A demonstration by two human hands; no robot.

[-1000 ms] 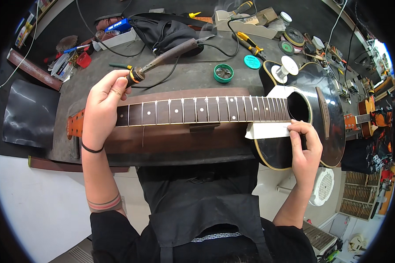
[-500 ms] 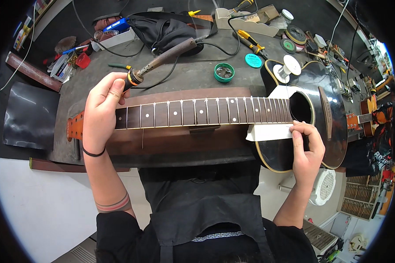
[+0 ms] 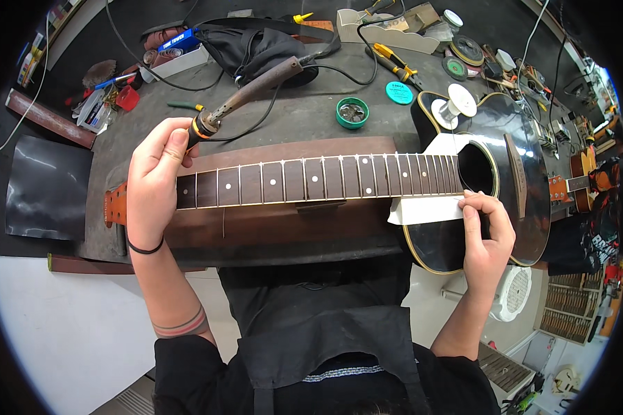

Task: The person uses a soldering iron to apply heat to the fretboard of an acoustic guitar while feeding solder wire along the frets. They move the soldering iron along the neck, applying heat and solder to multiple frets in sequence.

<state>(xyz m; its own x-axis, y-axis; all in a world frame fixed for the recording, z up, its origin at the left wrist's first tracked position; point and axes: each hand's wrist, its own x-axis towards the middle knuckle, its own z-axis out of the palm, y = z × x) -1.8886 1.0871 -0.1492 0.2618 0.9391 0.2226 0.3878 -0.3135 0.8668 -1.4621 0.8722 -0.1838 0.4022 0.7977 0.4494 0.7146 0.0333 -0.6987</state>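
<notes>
My left hand [image 3: 156,166] is wrapped round the handle of a soldering iron [image 3: 256,88], above the headstock end of a guitar neck. The iron's long brown barrel slants up and away to the right. Under it lies a black acoustic guitar [image 3: 429,242], its dark fretboard [image 3: 332,181] crossed by metal frets. At the soundhole end of the fretboard, my right hand [image 3: 488,228] pinches thumb and forefinger together; what they hold is too small to make out. A white spool [image 3: 454,107] stands on the guitar body, a thin line running down from it. White paper [image 3: 426,210] lies beside the fretboard.
Behind the neck sit a green tin [image 3: 352,113], a teal disc [image 3: 399,93] and yellow-handled pliers [image 3: 394,62]. A black bag [image 3: 266,52] and loose cables lie farther back. A brown board [image 3: 291,235] lies under the neck. A white stool [image 3: 512,294] stands at the right.
My left hand has shifted slightly left with the soldering iron. The right hand keeps its pinch at the end of the fretboard.
</notes>
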